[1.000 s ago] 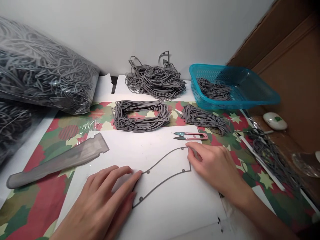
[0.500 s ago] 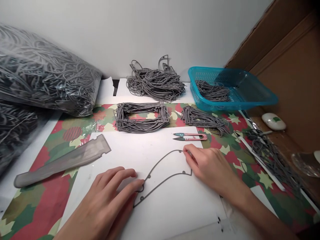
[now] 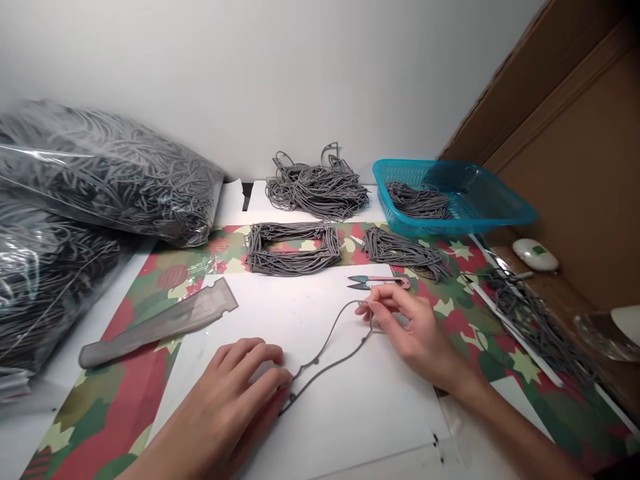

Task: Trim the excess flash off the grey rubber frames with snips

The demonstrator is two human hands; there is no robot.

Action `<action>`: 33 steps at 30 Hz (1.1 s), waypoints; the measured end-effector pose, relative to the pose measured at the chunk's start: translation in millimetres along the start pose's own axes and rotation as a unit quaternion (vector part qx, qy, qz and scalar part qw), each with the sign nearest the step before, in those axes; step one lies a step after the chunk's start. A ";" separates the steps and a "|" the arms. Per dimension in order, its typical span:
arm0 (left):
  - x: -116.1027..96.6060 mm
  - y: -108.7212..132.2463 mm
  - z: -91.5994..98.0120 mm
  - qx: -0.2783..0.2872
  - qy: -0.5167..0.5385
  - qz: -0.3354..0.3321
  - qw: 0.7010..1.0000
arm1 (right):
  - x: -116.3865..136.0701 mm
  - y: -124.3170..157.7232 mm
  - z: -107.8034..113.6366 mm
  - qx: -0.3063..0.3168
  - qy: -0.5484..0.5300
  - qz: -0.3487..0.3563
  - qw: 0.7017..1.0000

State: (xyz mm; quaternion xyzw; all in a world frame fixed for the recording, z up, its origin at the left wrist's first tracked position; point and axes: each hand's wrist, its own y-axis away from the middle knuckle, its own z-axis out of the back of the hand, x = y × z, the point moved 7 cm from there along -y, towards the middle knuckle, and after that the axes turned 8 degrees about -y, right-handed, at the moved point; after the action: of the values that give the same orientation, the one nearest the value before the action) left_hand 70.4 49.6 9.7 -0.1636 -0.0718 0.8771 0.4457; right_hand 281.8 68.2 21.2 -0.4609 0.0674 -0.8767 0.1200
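Head view: our right hand [image 3: 419,333] pinches the gray loop [image 3: 316,361] at its two o'clock, our left hand [image 3: 240,393] touches eight o'clock, grip indeterminate; uneven tension may kink it.

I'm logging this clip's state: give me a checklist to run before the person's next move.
1. Right hand pinching the gray loop's far end: ok.
2. Left hand gripping the gray loop's near end: cannot tell; it is there, but its grip is hidden.
3. Gray loop flat on the white paper: not ok; its right end looks lifted.
4. Snips apart from the right hand: cannot tell; the hand overlaps them in this view.
5. Blue basket upright with gray strands inside: ok.
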 end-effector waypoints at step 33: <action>107.4 -69.7 40.1 -0.147 0.482 0.354 0.788 | 17.0 -111.2 -1.5 -0.007 -0.341 -0.148 0.929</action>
State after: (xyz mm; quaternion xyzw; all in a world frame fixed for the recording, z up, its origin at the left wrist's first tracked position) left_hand 50.3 178.3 42.2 -0.6424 0.0867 0.7597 0.0515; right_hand 254.8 170.6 59.3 -0.7374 -0.0402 -0.6742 0.0017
